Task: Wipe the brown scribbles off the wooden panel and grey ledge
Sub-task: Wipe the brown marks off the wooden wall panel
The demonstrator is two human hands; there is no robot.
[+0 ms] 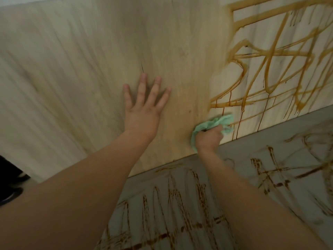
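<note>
The brown scribbles cover the right part of the upright wooden panel in thick looping strokes, with thin drips running down from them toward the panel's lower edge. The left and middle of the panel carry only a faint yellowish smear beside the strokes. More scribbles, darker and broken, lie across the grey ledge at the foot of the panel, as zigzags and crossed lines.

At the left edge of the panel's scribbled area, low down and just above the ledge, we see a crumpled green cloth pressed against the wood. Our right hand grips it, its fingers curled round the bunched fabric so that cloth pokes out above and to the left of the fist.

Our left hand lies flat on the panel's cleaner middle, well to the left of the cloth, fingers straight and spread wide, holding nothing. Both bare forearms reach up from the bottom of the view.

At the far left edge, below the panel, sit some dark shapes we cannot make out.
</note>
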